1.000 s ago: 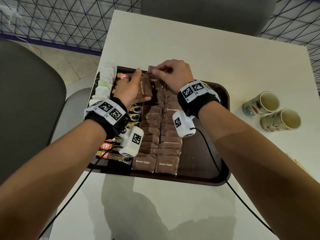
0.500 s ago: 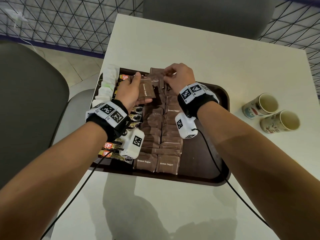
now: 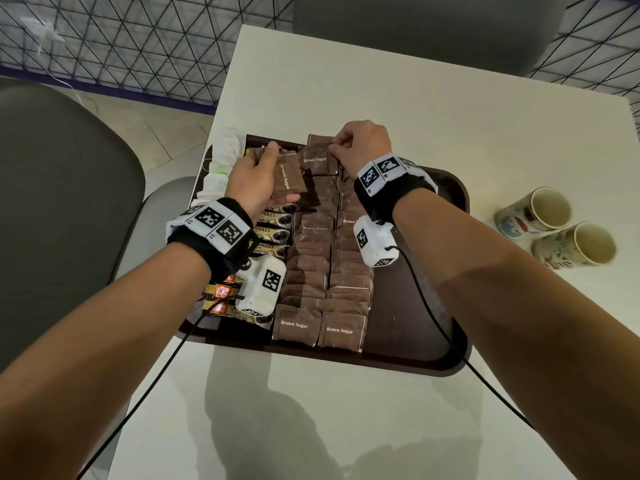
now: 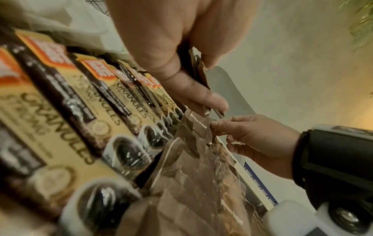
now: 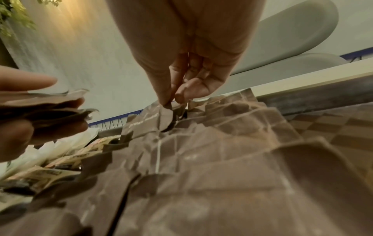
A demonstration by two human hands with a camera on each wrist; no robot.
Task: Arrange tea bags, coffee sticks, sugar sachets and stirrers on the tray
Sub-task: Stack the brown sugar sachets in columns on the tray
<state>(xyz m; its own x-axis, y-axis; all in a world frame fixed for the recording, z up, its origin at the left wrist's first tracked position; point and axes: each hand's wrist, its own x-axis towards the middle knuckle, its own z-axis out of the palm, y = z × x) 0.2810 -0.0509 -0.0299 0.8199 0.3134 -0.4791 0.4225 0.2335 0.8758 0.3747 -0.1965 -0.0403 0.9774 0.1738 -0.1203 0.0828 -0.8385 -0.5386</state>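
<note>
A dark brown tray (image 3: 415,344) on the white table holds two overlapping columns of brown sugar sachets (image 3: 313,268), a column of gold coffee sticks (image 3: 270,233) to their left, and white tea bags (image 3: 221,168) along its left edge. My left hand (image 3: 256,178) grips a small stack of brown sugar sachets (image 3: 289,176) above the far coffee sticks; the stack (image 5: 46,105) also shows in the right wrist view. My right hand (image 3: 356,147) pinches the edge of one brown sugar sachet (image 3: 317,161) at the far end of the sugar columns (image 5: 167,115).
Two empty paper cups (image 3: 554,230) lie on the table right of the tray. Grey chairs (image 3: 62,209) stand at the left and beyond the far table edge. Black wrist-camera cables (image 3: 450,341) trail over the tray's near rim.
My right hand has carried its pinched sachet down and slightly away from me onto the far end of the sugar columns. My left hand with its stack has barely moved.
</note>
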